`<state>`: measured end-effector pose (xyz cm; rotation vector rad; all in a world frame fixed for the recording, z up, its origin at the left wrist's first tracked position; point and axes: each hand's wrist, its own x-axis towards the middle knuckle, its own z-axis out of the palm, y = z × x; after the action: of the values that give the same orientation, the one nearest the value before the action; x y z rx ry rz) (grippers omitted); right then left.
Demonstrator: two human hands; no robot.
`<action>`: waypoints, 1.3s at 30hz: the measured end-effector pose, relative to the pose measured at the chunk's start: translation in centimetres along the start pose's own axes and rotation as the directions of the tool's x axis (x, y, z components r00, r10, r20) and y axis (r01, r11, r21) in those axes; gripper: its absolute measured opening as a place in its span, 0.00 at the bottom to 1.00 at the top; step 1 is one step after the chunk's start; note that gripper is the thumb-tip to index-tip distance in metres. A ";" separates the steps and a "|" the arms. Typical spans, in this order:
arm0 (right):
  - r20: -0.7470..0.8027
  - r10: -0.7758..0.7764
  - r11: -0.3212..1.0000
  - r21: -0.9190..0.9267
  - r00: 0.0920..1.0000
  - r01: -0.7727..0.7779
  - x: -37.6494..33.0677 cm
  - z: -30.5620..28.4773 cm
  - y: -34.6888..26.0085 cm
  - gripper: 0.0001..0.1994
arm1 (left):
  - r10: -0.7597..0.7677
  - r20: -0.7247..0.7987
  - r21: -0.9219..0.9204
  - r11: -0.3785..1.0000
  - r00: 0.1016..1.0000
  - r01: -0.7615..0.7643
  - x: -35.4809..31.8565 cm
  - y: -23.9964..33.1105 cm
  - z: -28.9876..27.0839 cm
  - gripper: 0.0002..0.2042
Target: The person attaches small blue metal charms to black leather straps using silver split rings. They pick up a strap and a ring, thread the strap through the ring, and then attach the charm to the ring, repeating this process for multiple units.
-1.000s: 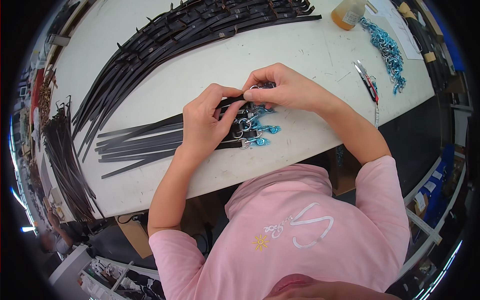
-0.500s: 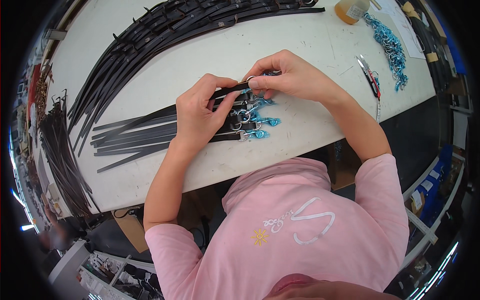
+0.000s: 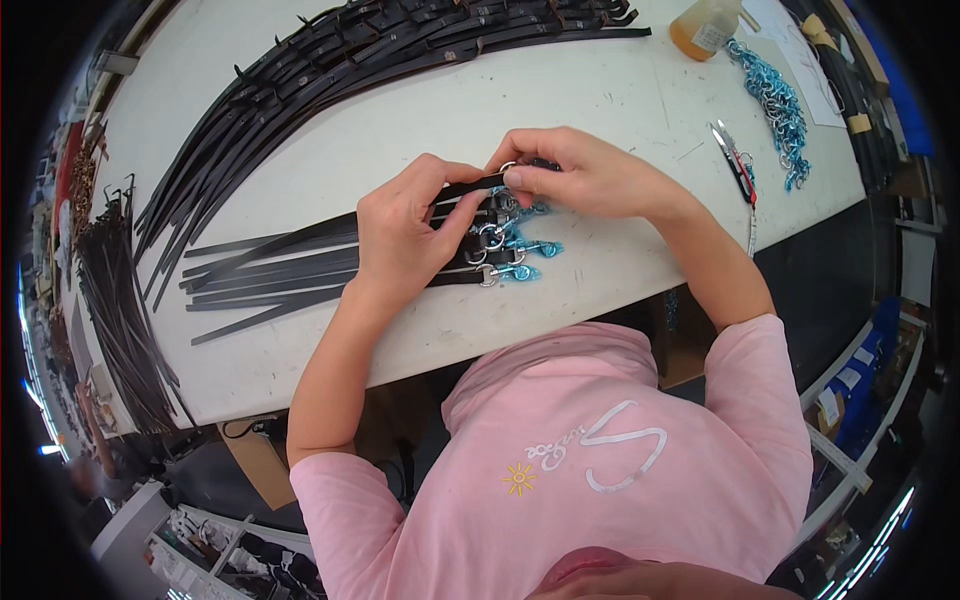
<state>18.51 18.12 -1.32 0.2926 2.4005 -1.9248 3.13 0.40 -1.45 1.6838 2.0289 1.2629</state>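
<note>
Between thumb and fingers, my left hand pinches a black strap close to its end. My right hand is closed on the tip of that same strap, where a silver ring shows at the fingertips. What lies behind the right fingers is partly hidden. Below both hands, several finished-looking black straps lie side by side on the table. Their right ends carry metal rings and snap hooks in blue plastic film.
A large bundle of black straps curves across the back of the white table. More thin straps hang over its left edge. At right are red-handled snips, a pile of blue-wrapped hooks and a bottle of amber liquid.
Both hands have shifted very slightly down and right together with the strap. The right fingers have turned a little around its end; the grip of each hand persists.
</note>
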 end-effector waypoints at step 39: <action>-0.073 0.213 0.949 0.253 0.974 -0.188 0.9 0.6 0.1 0.10 | 0.017 0.056 0.125 0.992 0.998 -0.024 0.1 -1.0 0.4 0.08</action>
<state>17.56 17.71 -1.73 0.6327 2.0879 -2.1535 2.63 0.68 -2.40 1.7783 2.1042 1.1030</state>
